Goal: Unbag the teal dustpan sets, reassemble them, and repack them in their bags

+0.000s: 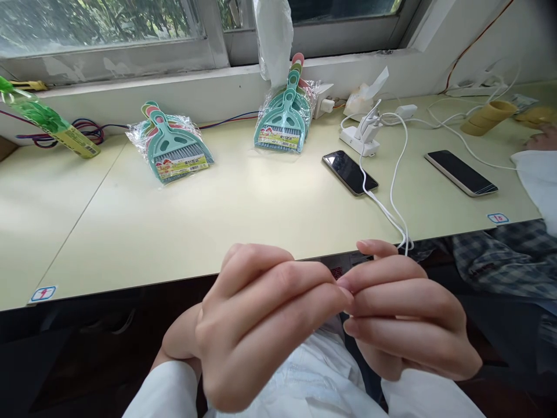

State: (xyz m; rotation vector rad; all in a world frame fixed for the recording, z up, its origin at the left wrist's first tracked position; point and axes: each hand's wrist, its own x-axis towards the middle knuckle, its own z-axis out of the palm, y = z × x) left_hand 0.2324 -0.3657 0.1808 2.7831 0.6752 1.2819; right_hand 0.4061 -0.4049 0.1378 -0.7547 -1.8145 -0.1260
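In front of the corded phone (346, 170), the left hand (256, 325) is touched by the nearer right hand (418, 337); whether fingers (304, 280) grip anything can't be told.

Daylight from the window (104, 26) glares on the tabletop (243, 203); deep shadow lies beneath.

Grn btl (53, 120) is far L, yel roll (484, 119) far R.
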